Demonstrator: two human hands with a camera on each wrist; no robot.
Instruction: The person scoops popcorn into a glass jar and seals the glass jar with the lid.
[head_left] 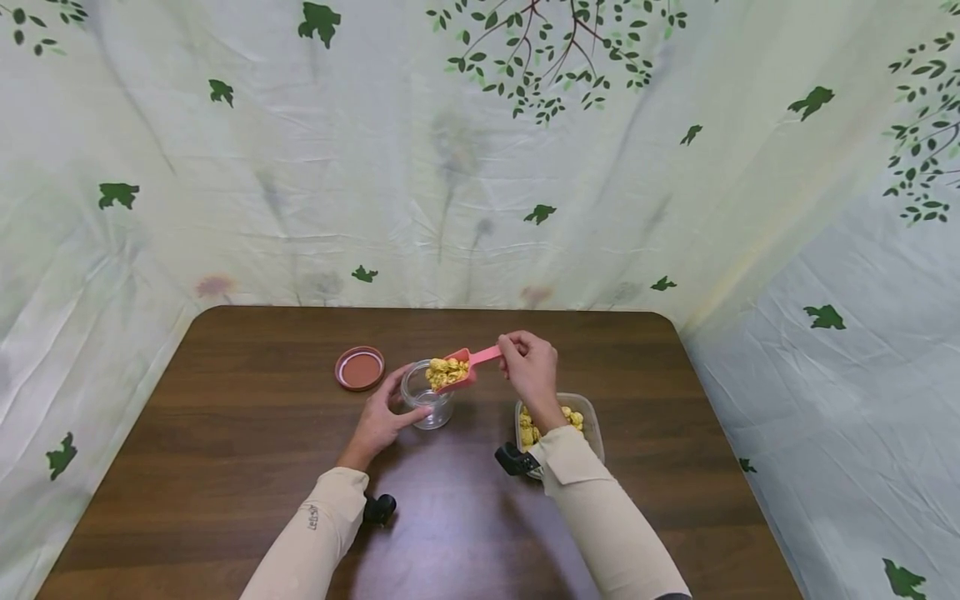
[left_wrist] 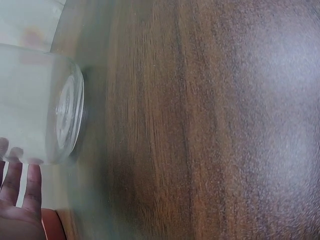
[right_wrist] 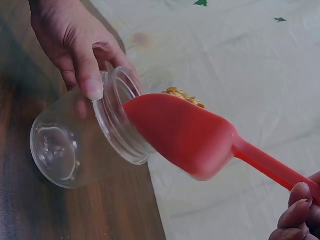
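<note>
The right hand (head_left: 531, 368) pinches one red scoop (head_left: 469, 368) of yellow pieces (head_left: 447, 373) by its handle, the tip at the mouth of one clear jar (head_left: 432, 418) gripped by the left hand (head_left: 381, 423). One lid (head_left: 360, 368) lies left of the jar, one tub (head_left: 596, 432) of yellow pieces right.

Brown table (head_left: 225, 458), lid (head_left: 359, 368), clear jar (head_left: 433, 402), tub (head_left: 595, 425)

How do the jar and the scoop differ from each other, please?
The jar is clear and round, while the scoop is red and opaque. The scoop carries a heap of yellow pieces; the jar looks nearly empty. The left hand holds the jar, whereas the right hand grips the scoop. Both are hand-held, close together.
</note>
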